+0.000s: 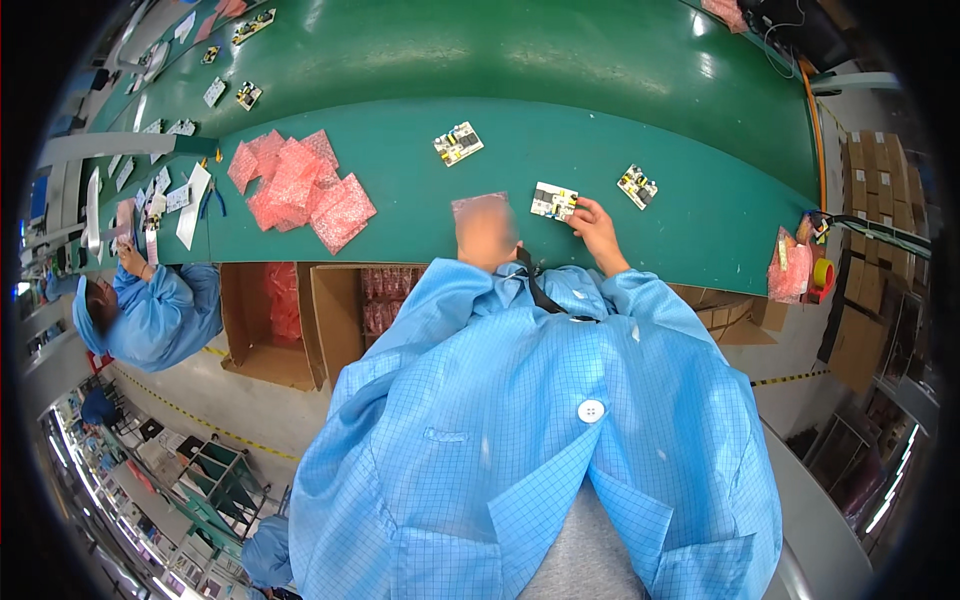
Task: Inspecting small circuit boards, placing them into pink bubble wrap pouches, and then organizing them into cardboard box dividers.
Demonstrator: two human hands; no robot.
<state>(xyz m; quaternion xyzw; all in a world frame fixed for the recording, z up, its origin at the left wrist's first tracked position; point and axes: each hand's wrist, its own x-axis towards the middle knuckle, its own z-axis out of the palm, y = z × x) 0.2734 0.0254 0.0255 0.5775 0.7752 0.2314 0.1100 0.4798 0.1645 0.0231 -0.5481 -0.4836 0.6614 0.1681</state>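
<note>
My right hand [598,235] pinches the right end of a small white circuit board [552,200] with yellow and black parts, at the near side of the green bench. To its left, my left hand [487,238] is closed on a pink bubble-wrap bag [478,203], whose far edge shows beyond the hand; a blur hides most of its fingers. Another circuit board [458,144] lies farther back, left of the held one. A third board [638,187] rests to the right of my right hand. Several pink bubble bags [300,185] are heaped on the left.
The green bench [400,220] has a raised green strip [560,60] behind it. Cardboard boxes [337,310] with pink bags stand under the near edge. Yellow tape [823,274] sits at the right end. A co-worker [165,310] in blue handles parts at the left, near blue pliers [212,200].
</note>
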